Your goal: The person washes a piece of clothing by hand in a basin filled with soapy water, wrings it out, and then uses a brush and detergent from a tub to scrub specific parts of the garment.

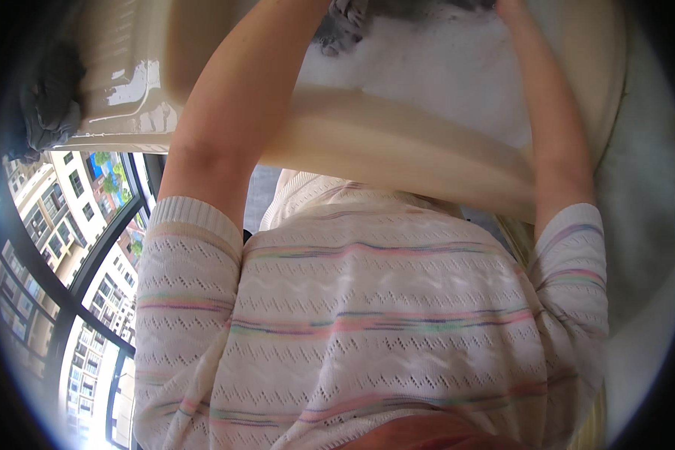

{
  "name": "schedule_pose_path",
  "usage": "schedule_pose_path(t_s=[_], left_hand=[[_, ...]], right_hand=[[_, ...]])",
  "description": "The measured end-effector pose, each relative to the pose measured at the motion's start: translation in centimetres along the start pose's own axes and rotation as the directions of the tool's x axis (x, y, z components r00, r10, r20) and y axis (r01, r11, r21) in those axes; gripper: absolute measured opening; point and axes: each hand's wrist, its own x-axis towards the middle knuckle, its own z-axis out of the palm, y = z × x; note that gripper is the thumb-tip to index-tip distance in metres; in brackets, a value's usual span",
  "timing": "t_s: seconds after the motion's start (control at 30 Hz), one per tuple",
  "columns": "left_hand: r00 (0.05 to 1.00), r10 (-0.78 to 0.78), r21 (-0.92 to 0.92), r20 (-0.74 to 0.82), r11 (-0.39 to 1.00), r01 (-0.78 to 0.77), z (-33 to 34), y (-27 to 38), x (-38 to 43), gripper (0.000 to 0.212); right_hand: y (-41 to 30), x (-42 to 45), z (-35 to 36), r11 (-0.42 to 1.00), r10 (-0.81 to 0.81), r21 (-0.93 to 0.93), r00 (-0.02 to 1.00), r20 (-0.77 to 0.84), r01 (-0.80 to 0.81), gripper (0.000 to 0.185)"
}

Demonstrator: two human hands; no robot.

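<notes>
Both of my hands lie beyond the top edge of the view; only my forearms show, reaching over the near rim of a beige laundry sink (382, 135). White suds (422, 67) fill much of the basin between the arms. Dark grey wet cloth (343, 28) breaks through the foam close to my left forearm. More dark fabric shows along the top edge, near my right wrist. Whether either hand grips it is hidden.
A wet ledge with ribs (118, 34) adjoins the basin on the left. Dark crumpled cloth (50, 101) hangs over its far-left end. Below that, a dark-framed window (90, 264) looks out on buildings. A pale wall (641, 225) stands close on the right.
</notes>
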Motion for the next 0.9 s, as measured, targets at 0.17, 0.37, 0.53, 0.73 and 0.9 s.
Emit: schedule_pose_path(t_s=[0.17,0.37,0.53,0.73,0.9], left_hand=[[0.974,0.194,0.613,-0.119,0.786,-0.081,-2.5,-4.2,4.2,0.011],[0.999,-0.035,0.197,-0.040,0.979,0.042,-3.5,-4.6,5.1,0.024],[0.957,-0.098,-0.343,0.273,0.919,0.192,-1.7,-2.2,0.8,0.027],[1.000,-0.028,-0.331,-0.012,0.943,0.022,0.9,-2.2,0.4,0.029],[0.999,-0.010,-0.163,-0.033,0.987,0.004,2.3,-1.0,0.4,0.031]], right_hand=[[3.8,-0.1,3.2,0.795,-0.241,-0.503,0.938,0.249,0.338,0.026],[11.8,4.0,-2.2,0.961,-0.136,0.251,0.988,0.068,0.115,0.029],[-1.4,-4.1,9.2,0.919,-0.310,-0.319,0.925,-0.221,0.232,0.046],[-3.6,-3.5,11.1,0.591,-0.713,-0.527,0.701,0.014,0.611,0.036],[1.9,3.0,3.4,0.757,-0.404,-0.542,0.913,0.053,0.366,0.042]])
